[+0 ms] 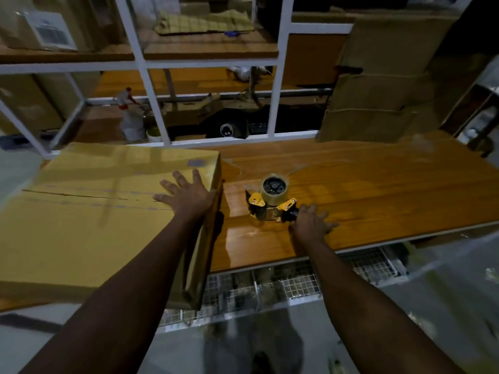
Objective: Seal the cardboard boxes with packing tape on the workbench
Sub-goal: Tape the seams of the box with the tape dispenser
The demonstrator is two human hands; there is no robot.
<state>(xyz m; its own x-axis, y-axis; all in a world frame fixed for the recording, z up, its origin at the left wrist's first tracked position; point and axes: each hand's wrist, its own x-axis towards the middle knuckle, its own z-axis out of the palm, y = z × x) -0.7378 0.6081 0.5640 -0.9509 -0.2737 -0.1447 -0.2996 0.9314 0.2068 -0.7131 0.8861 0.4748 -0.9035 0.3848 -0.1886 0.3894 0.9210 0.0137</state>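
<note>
Dim warm light, glare on the workbench (378,190) — soft blur, edges bowed by wide lens

Bare forearms, left hand (186,195), right hand (310,224)

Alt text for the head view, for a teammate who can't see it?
The person's left hand presses flat on a cardboard box on the workbench; the right hand touches the handle of a yellow tape dispenser lying beside it.

1 large tan cardboard box (94,225), top flaps closed with a seam running across, flat on the worktop's (378,190) left end, overhanging its near edge, yellow-and-black tape dispenser (270,209) with clear tape roll (274,188) lying just beside the box, near that edge
</note>
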